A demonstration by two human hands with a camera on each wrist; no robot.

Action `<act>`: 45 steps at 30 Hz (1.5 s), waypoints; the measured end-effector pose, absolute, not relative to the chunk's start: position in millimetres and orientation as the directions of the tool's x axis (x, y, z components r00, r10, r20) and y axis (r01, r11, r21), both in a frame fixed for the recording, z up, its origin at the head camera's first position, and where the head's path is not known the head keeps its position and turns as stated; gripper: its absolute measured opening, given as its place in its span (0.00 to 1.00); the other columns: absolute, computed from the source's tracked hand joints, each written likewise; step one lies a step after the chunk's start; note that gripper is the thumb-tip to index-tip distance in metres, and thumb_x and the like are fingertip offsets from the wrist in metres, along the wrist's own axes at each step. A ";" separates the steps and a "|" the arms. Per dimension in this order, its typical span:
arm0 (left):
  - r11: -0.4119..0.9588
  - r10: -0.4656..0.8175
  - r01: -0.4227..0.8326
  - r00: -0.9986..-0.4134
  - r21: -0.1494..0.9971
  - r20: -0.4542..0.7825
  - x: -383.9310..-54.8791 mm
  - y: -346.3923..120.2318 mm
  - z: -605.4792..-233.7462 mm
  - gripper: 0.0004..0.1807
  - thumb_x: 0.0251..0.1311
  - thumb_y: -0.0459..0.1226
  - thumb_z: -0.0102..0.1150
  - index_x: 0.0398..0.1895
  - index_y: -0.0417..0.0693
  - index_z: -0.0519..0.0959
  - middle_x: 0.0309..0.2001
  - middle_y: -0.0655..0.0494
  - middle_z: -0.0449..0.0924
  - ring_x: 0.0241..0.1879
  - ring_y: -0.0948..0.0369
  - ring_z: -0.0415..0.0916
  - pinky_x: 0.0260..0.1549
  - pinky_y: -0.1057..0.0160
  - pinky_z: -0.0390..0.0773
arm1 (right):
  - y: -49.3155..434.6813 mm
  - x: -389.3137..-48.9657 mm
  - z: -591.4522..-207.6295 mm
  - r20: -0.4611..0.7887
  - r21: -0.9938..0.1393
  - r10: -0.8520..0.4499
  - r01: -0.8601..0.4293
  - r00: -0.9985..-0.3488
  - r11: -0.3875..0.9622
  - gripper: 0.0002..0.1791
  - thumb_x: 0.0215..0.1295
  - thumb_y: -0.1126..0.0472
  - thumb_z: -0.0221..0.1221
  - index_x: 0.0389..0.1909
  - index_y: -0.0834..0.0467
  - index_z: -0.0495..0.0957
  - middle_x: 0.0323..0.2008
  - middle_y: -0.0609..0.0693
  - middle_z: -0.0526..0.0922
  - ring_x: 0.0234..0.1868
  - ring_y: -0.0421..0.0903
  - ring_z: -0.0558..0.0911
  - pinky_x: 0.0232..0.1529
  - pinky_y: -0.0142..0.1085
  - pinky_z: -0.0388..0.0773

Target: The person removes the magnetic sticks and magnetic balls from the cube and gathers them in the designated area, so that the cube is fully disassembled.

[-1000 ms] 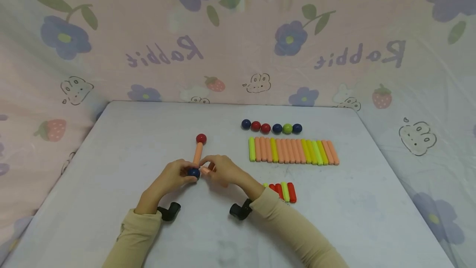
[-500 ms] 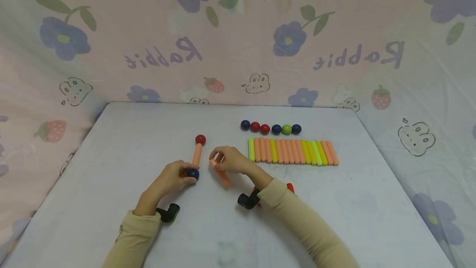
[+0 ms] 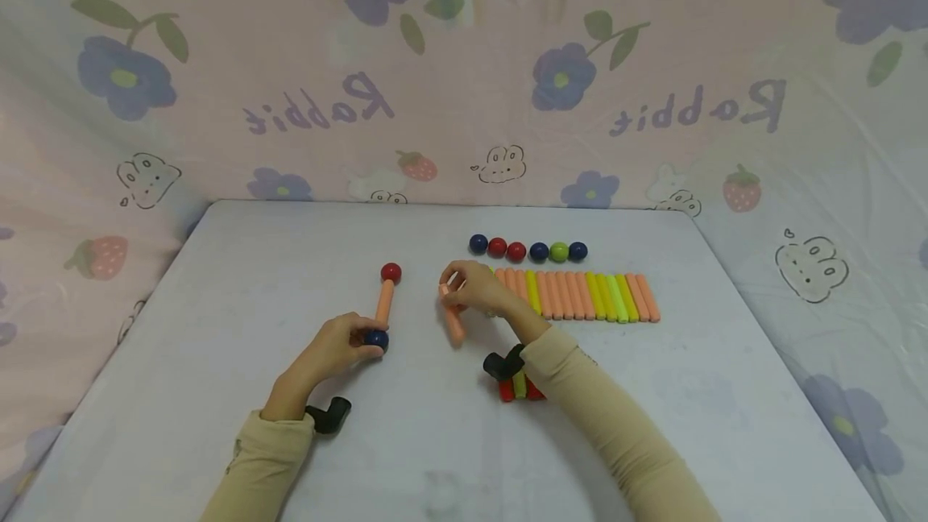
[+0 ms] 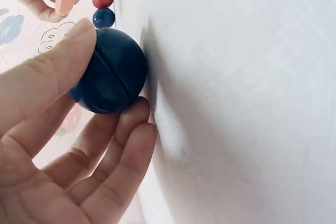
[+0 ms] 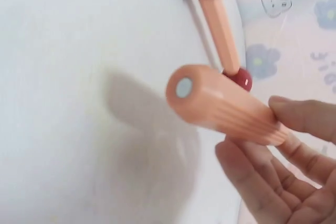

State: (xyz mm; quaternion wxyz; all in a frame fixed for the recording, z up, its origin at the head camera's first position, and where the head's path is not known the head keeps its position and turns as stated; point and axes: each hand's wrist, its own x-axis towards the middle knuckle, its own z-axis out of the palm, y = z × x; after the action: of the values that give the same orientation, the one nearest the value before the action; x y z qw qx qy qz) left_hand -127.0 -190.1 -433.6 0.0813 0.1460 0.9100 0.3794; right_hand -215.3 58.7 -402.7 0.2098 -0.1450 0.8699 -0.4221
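Head view high over table (image 3: 217,280), wrist views close, sharing sticks

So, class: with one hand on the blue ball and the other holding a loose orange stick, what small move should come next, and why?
Probably bring the orange stick in the right hand back to the blue ball that the left hand grips. It hangs apart from the ball, which already carries one stick topped by a red ball.

White table (image 3: 217,280), pink flowered cloth backdrop (image 3: 464,63)
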 end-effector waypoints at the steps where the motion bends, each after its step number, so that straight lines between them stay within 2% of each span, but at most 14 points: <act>1: 0.670 0.325 0.203 -0.945 0.714 -0.037 -127.1 -190.0 -433.6 0.19 0.52 0.33 0.69 0.49 0.38 0.82 0.39 0.43 0.81 0.36 0.59 0.73 0.33 0.73 0.73 | 60.9 -217.1 -402.9 -0.243 -0.792 -0.415 -0.067 -0.877 0.606 0.14 0.57 0.67 0.65 0.44 0.63 0.76 0.34 0.55 0.78 0.24 0.40 0.80 0.31 0.31 0.86; 11: 0.677 0.308 0.181 -0.950 0.714 -0.051 -129.1 -190.2 -435.1 0.19 0.52 0.31 0.68 0.49 0.38 0.82 0.40 0.43 0.81 0.36 0.58 0.72 0.33 0.74 0.72 | 77.3 -233.3 -405.2 -0.276 -0.796 -0.322 0.027 -0.906 0.605 0.16 0.59 0.67 0.64 0.47 0.65 0.75 0.37 0.56 0.77 0.28 0.44 0.82 0.37 0.35 0.87; 13: 0.678 0.307 0.179 -0.950 0.713 -0.054 -129.2 -190.6 -435.1 0.19 0.52 0.31 0.68 0.49 0.38 0.82 0.40 0.44 0.81 0.36 0.58 0.71 0.33 0.74 0.71 | 79.8 -236.0 -405.9 -0.278 -0.777 -0.302 0.029 -0.912 0.629 0.15 0.59 0.66 0.64 0.47 0.64 0.75 0.38 0.57 0.78 0.29 0.44 0.83 0.36 0.33 0.87; 19: 0.675 0.306 0.176 -0.950 0.717 -0.055 -128.8 -190.1 -434.5 0.19 0.52 0.32 0.68 0.49 0.39 0.82 0.39 0.44 0.81 0.35 0.58 0.71 0.32 0.74 0.70 | 86.2 -244.1 -404.7 -0.259 -0.707 -0.236 0.017 -0.937 0.707 0.15 0.58 0.62 0.66 0.44 0.61 0.76 0.38 0.55 0.78 0.32 0.44 0.78 0.29 0.25 0.77; 25: 0.670 0.312 0.180 -0.948 0.721 -0.054 -127.5 -190.6 -433.5 0.19 0.52 0.33 0.69 0.49 0.38 0.82 0.38 0.44 0.80 0.35 0.58 0.71 0.32 0.74 0.70 | 91.9 -250.0 -405.8 -0.241 -0.674 -0.232 -0.010 -0.942 0.738 0.15 0.58 0.61 0.66 0.43 0.62 0.76 0.34 0.52 0.76 0.28 0.41 0.74 0.26 0.24 0.73; 32: 0.676 0.316 0.182 -0.947 0.714 -0.057 -127.1 -190.6 -432.9 0.19 0.52 0.34 0.69 0.49 0.39 0.82 0.38 0.44 0.80 0.35 0.58 0.71 0.32 0.73 0.71 | 92.5 -257.3 -409.3 -0.225 -0.604 -0.228 -0.048 -0.947 0.795 0.14 0.58 0.59 0.67 0.40 0.61 0.77 0.34 0.52 0.76 0.32 0.43 0.73 0.27 0.24 0.68; 39: 0.678 0.318 0.186 -0.946 0.712 -0.055 -127.3 -190.4 -432.5 0.19 0.52 0.34 0.69 0.49 0.38 0.82 0.39 0.44 0.81 0.36 0.59 0.71 0.33 0.73 0.71 | 92.8 -259.5 -412.0 -0.213 -0.585 -0.221 -0.057 -0.952 0.809 0.12 0.58 0.59 0.66 0.38 0.61 0.78 0.39 0.54 0.79 0.37 0.44 0.74 0.31 0.25 0.70; 45: 0.674 0.320 0.191 -0.946 0.714 -0.049 -127.3 -190.6 -433.0 0.19 0.53 0.33 0.68 0.49 0.38 0.82 0.40 0.43 0.81 0.36 0.59 0.72 0.34 0.72 0.73 | 93.0 -258.1 -415.5 -0.215 -0.567 -0.196 -0.041 -0.957 0.822 0.12 0.59 0.58 0.65 0.38 0.62 0.79 0.38 0.53 0.79 0.36 0.45 0.75 0.34 0.27 0.72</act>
State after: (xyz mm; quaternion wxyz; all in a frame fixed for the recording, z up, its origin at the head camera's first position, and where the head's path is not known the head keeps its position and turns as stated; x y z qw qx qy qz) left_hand -127.3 -190.6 -433.0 0.0853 0.1404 0.9108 0.3787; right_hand -258.1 93.0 -415.5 0.1329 -0.0625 0.9453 -0.2913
